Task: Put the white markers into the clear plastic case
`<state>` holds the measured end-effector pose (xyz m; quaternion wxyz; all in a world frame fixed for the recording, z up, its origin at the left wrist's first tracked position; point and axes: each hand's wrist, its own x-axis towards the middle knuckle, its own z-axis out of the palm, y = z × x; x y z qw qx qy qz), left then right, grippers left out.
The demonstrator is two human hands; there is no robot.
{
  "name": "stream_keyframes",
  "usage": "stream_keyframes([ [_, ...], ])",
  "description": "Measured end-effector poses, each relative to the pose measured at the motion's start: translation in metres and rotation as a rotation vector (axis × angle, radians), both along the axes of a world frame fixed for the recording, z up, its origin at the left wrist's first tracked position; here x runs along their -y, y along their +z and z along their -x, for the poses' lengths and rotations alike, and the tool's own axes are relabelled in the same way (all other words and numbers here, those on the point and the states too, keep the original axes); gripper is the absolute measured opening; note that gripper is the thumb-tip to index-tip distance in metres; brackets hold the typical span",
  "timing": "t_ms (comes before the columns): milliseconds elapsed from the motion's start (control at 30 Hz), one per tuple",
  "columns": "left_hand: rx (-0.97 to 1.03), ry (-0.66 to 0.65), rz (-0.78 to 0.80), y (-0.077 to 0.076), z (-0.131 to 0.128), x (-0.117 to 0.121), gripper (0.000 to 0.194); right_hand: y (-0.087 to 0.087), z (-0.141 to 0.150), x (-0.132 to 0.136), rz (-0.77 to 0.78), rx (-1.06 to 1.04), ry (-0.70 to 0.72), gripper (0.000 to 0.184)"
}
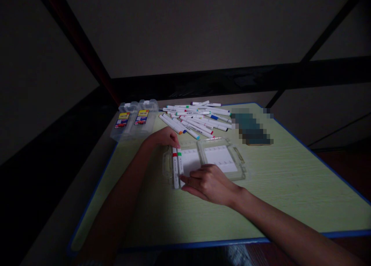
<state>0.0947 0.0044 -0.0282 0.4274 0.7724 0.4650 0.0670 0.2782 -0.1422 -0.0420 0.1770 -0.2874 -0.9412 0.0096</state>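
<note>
A clear plastic marker case [191, 145] lies opened flat on the table, with white panels in its two halves. Two white markers rest side by side in its left half, a red-banded marker [175, 167] outermost and a green-banded marker [180, 161] beside it. My left hand [167, 137] is closed at the far end of the green-banded marker, its fingertips pinched there. At the near end of that same marker, the thumb and index finger of my right hand [207, 184] close in, the other fingers curled. Its palm covers part of the case.
Behind the case lies a loose pile of white markers [197, 121] with coloured caps. Two clear cases with labels [121, 121] stand at the back left. A blurred flat phone-like object [252, 129] lies to the right. Blue edging [226, 243] borders the table [290, 196].
</note>
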Motion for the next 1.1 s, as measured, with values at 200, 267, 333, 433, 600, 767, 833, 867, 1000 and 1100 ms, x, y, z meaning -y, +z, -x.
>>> stream_keyframes([
  [200,0.005,0.013,0.014,0.0,-0.0008,-0.0005,0.012,0.0025,0.0009,-0.0006,0.044,0.039,-0.004,0.026],
  [267,-0.001,0.022,0.018,0.0012,-0.0016,0.0004,0.01,0.0021,0.0013,-0.001,0.047,0.04,-0.004,0.026],
  [333,-0.01,0.027,0.023,0.0024,-0.0024,0.0014,0.009,0.0017,0.0012,-0.0013,0.056,0.044,-0.001,0.026],
  [433,-0.013,0.029,0.023,0.0033,-0.003,0.0023,0.01,0.0015,0.0001,-0.0019,0.075,0.058,0.02,0.028],
  [600,-0.019,0.04,0.03,0.0045,-0.0036,0.0032,0.011,0.0017,-0.0018,-0.0026,0.103,0.073,0.042,0.029],
  [767,-0.02,0.052,0.031,0.0063,-0.0045,0.0043,0.013,0.0044,-0.0014,-0.0025,0.147,0.089,0.033,0.026],
  [833,-0.011,0.052,0.039,0.0059,-0.0041,0.0042,0.015,0.0057,-0.001,-0.0022,0.155,0.096,0.033,0.026],
  [867,-0.004,0.048,0.043,0.0054,-0.0038,0.004,0.015,0.0061,-0.0008,-0.0021,0.156,0.095,0.033,0.026],
  [1000,0.028,0.031,0.039,0.0033,-0.0027,0.003,0.013,0.0064,-0.0002,-0.002,0.161,0.086,0.027,0.026],
  [1100,0.02,0.031,0.04,0.0023,-0.0031,0.0023,0.012,0.0064,-0.0002,-0.0019,0.168,0.109,0.027,0.027],
])
